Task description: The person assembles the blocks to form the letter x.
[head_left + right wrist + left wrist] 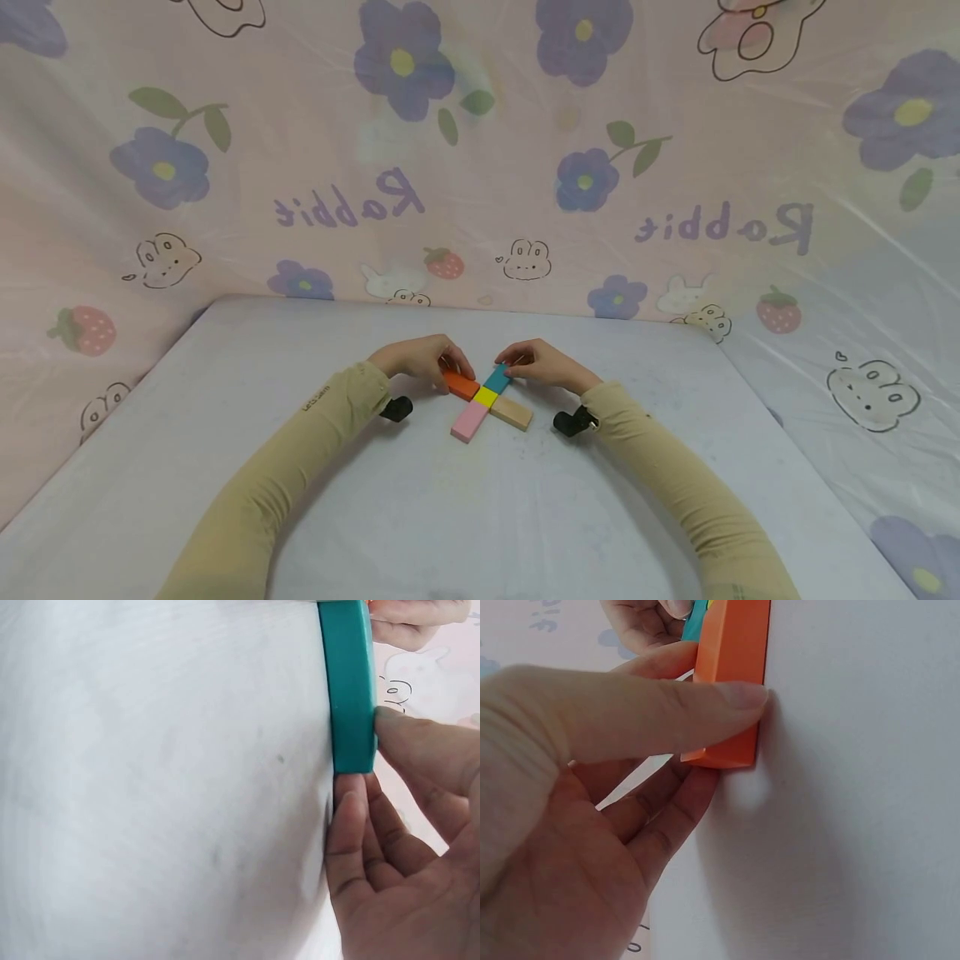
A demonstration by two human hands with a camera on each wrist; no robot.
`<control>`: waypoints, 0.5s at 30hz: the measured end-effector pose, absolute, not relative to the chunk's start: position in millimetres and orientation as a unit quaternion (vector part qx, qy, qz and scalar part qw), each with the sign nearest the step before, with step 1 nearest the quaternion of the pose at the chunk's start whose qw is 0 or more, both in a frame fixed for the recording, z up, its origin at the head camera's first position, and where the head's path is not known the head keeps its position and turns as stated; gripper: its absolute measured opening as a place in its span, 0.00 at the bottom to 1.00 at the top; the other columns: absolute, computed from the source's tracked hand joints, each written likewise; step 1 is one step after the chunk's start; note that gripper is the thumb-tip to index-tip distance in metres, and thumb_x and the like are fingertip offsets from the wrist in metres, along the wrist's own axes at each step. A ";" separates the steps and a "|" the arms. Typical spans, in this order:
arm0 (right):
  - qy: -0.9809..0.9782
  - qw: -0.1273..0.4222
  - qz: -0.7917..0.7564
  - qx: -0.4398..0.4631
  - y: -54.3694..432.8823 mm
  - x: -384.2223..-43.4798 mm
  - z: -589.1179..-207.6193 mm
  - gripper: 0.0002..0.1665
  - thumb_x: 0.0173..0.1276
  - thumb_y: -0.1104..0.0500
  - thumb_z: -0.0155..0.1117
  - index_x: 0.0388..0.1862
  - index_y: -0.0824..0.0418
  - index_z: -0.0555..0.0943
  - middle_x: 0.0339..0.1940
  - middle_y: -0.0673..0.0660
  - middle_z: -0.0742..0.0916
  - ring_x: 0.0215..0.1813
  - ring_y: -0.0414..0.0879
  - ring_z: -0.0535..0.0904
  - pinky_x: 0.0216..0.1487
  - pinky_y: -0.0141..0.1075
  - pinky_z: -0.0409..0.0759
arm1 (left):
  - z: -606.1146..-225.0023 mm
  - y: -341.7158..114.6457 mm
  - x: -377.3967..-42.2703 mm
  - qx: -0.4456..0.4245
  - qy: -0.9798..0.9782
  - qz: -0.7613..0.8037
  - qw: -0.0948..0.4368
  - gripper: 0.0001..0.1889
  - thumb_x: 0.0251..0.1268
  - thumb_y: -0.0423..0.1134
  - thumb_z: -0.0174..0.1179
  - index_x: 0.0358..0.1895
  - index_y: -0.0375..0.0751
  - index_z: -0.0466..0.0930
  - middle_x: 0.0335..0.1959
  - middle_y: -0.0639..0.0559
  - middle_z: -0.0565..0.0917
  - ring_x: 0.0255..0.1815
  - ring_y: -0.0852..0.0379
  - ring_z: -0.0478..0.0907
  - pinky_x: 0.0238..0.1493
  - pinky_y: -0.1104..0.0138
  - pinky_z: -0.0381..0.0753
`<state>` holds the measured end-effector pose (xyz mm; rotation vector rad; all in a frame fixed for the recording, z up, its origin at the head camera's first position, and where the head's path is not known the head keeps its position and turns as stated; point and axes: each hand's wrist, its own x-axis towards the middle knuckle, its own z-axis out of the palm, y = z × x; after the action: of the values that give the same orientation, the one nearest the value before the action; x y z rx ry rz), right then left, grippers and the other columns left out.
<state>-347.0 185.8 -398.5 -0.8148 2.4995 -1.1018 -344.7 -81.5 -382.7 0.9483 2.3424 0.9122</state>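
Five flat blocks make a pinwheel on the table: a small yellow block point(486, 397) in the middle, with a pink block point(469, 422), a plain wooden block point(513, 412), an orange block point(461, 385) and a teal block point(498, 379) reaching out from it. My left hand point(427, 358) pinches the orange block near its outer end, thumb point(742, 696) along one side and fingers on the other. At the far right, my right hand point(547, 365) holds the teal block's outer end, its thumb point(397, 731) against the block and other fingertips at the end face.
The white table point(360, 517) stretches around the blocks on all sides. A printed curtain point(480, 167) with flowers and rabbits hangs behind and along the sides. Black wrist camera mounts point(573, 422) sit under both sleeves, close over the tabletop.
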 end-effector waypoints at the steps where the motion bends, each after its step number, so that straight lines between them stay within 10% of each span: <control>1: 0.868 0.145 -0.382 -0.282 185.7 -346.8 -398.3 0.16 0.67 0.63 0.64 0.53 0.64 0.81 0.48 0.54 0.85 0.40 0.47 0.77 0.44 0.35 0.77 | -382.4 -81.5 -344.4 0.344 0.849 0.332 0.226 0.21 0.47 0.22 0.68 0.45 0.47 0.87 0.42 0.56 0.83 0.43 0.52 0.74 0.49 0.63 0.74; 15: 0.869 0.145 -0.384 -0.276 185.2 -346.3 -398.3 0.16 0.66 0.63 0.64 0.53 0.63 0.81 0.48 0.54 0.85 0.40 0.47 0.77 0.43 0.35 0.77 | -382.7 -78.3 -344.8 0.345 0.848 0.329 0.231 0.22 0.48 0.21 0.68 0.46 0.48 0.87 0.41 0.57 0.83 0.41 0.53 0.73 0.46 0.64 0.74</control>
<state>-346.3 185.2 -398.3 -0.7957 2.5026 -1.1068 -344.8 -78.3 -382.7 0.9498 2.3332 0.9038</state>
